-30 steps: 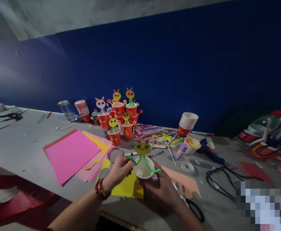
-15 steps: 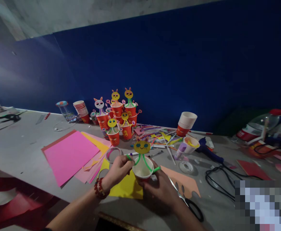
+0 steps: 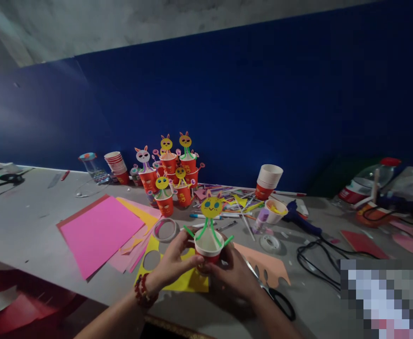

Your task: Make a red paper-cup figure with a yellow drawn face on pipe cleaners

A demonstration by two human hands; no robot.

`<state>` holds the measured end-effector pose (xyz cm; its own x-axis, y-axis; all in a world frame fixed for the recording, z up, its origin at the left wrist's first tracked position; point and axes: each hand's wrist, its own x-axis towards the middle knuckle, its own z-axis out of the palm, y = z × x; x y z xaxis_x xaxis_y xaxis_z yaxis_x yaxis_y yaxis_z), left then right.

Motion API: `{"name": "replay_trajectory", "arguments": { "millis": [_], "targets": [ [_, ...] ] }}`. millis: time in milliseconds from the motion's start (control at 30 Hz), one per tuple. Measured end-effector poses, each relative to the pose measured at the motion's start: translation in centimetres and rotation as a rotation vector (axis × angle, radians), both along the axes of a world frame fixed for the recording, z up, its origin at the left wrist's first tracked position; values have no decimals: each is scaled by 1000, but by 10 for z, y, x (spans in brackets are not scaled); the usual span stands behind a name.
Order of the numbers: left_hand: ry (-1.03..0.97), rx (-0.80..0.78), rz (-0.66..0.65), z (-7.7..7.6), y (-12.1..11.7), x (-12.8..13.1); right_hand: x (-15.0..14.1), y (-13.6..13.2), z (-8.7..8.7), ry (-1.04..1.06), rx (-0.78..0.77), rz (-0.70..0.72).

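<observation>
Between my two hands is a red-and-white paper cup [image 3: 209,248] with its white inside facing me. A yellow paper animal face [image 3: 212,207] with ears and blue eyes rises from it on green stems. Short green pieces stick out at both sides of the rim. My left hand [image 3: 178,259], with a red bead bracelet [image 3: 143,291] at the wrist, is wrapped round the cup's left side. My right hand [image 3: 235,270] grips the right side, its thumb on the front. Yellow paper [image 3: 188,280] with cut-out holes lies beneath, and scissors [image 3: 277,299] rest by my right wrist.
Finished-looking cup figures [image 3: 164,203] stand behind, beside scattered pens and straws [image 3: 223,193]. Pink paper sheets [image 3: 102,230] lie left. Stacked cups [image 3: 269,179], a tape roll [image 3: 270,243], a glue stick [image 3: 262,221] and a blue glue gun [image 3: 300,219] with a black cable are on the right.
My left hand has moved from the green piece at the rim down round the cup's side. The paper face now stands more upright. The view has shifted slightly.
</observation>
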<state>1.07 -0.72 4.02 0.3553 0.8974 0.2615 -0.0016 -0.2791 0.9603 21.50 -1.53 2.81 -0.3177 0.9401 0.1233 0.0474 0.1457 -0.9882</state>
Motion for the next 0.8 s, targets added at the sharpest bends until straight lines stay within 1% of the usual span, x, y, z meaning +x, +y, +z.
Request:
{"name": "replay_trajectory", "arguments": {
  "millis": [100,167,233,333,467,567,633,733,800],
  "targets": [
    [22,-55,5,-6,2,1,-1,1,1,16,-21,31],
    [4,-83,18,-10,3,0,0,3,-2,5,-49,46],
    [-16,-109,25,-12,5,-1,4,6,-6,-42,-61,30],
    [-9,-146,44,-14,8,-7,13,12,-10,-74,-17,-54],
    [7,-171,78,-12,11,-16,23,18,-5,63,61,-207],
    [-69,-223,92,-10,13,-19,26,22,2,98,71,-352],
    [-111,-260,114,-8,14,-21,30,23,10,99,79,-437],
    [-88,-280,171,-7,15,-24,38,18,30,126,129,-525],
    [-50,-282,189,-7,16,-27,48,9,46,131,178,-550]
  ]
}}
